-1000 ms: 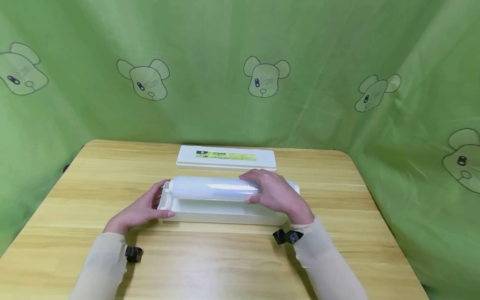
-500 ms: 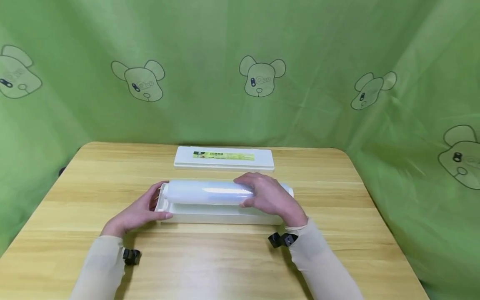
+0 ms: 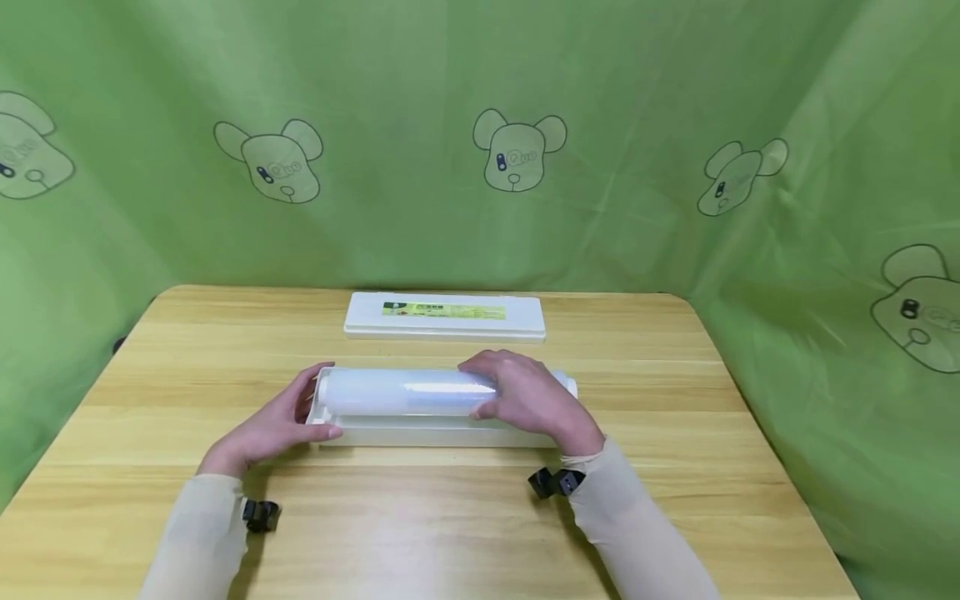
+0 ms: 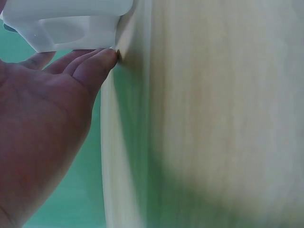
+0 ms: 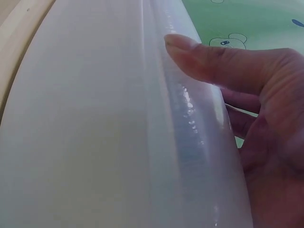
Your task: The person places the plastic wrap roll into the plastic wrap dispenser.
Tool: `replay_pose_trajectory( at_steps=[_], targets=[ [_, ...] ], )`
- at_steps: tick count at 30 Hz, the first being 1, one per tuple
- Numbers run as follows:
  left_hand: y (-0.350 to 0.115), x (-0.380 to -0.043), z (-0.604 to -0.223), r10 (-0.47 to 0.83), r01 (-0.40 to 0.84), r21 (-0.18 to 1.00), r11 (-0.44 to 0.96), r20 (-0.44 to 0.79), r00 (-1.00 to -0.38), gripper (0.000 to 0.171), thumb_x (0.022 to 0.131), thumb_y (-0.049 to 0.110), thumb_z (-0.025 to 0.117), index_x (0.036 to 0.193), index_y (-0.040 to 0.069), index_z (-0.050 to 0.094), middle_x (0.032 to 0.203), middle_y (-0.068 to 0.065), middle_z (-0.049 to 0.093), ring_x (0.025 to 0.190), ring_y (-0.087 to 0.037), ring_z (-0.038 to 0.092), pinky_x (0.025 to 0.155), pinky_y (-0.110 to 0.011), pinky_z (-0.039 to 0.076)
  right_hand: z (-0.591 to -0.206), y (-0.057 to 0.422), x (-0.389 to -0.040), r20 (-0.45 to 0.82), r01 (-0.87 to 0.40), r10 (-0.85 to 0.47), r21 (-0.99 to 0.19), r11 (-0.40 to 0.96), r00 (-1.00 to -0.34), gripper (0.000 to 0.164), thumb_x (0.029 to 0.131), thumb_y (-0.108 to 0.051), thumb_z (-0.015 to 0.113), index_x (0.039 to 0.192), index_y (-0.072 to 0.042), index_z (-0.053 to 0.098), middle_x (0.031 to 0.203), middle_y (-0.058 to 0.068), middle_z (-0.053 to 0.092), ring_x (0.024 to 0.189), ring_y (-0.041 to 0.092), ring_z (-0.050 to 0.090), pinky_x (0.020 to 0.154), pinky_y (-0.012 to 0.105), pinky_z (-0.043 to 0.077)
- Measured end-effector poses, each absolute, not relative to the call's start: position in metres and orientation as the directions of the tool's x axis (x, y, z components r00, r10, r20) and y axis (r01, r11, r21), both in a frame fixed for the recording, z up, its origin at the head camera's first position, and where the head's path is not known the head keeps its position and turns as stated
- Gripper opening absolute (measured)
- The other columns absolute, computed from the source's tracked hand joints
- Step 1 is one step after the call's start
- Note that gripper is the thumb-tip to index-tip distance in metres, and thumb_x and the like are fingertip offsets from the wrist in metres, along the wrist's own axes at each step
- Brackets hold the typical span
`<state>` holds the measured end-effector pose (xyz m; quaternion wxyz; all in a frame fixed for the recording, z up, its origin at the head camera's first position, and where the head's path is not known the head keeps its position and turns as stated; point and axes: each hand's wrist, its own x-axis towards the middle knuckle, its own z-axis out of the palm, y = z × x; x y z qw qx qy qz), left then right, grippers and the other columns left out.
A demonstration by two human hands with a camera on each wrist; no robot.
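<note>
A roll of cling film (image 3: 397, 393) lies lengthwise along a long white open box (image 3: 435, 437) in the head view. My right hand (image 3: 531, 400) grips the roll right of its middle; in the right wrist view the thumb presses the near side of the film (image 5: 190, 123) and the fingers go behind it. My left hand (image 3: 273, 423) holds the left end of the box, thumb on the front wall and fingers behind. In the left wrist view its fingertips touch the lower edge of the box end (image 4: 71, 31). The right hand hides part of the roll and box.
Behind the box, the white lid (image 3: 522, 312) with a yellow-green label lies flat on the wooden table (image 3: 390, 525). A green curtain (image 3: 405, 208) with bear-head prints hangs round the table's back and sides.
The right hand has lowered the roll toward the box, its left end now lying inside the box's left end. The left hand keeps its hold. The view has shifted slightly.
</note>
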<state>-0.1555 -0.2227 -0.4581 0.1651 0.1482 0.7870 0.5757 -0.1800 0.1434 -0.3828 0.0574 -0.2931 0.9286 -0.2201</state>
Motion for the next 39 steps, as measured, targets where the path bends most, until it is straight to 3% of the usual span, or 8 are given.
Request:
replay_pose_trajectory(
  at_steps=[16,39],
  targets=[
    [-0.224,-0.157,-0.461,0.429,0.058,0.957,0.284,-0.073,-0.900,0.098,0.083,0.013,0.079,0.155,0.007,0.013,0.149,-0.023,0.033,0.131,-0.040,0.040,0.099,-0.023,0.039,-0.386,0.134,-0.185,-0.001,-0.514,-0.578,-0.458,0.726,-0.816,0.058,0.075,-0.021,0.085,0.129,-0.012,0.064,0.129,0.002,0.062,0.120,0.021,0.055,0.100,0.038,0.044],
    [-0.224,-0.157,-0.462,0.421,0.038,0.956,0.289,-0.092,-0.902,0.099,0.083,0.014,0.080,0.156,0.010,0.013,0.149,-0.022,0.033,0.131,-0.039,0.039,0.098,-0.019,0.038,-0.397,0.139,-0.183,0.030,-0.508,-0.567,-0.487,0.711,-0.823,0.059,0.077,-0.025,0.084,0.131,-0.014,0.063,0.132,0.000,0.061,0.124,0.020,0.053,0.105,0.037,0.039]
  ],
)
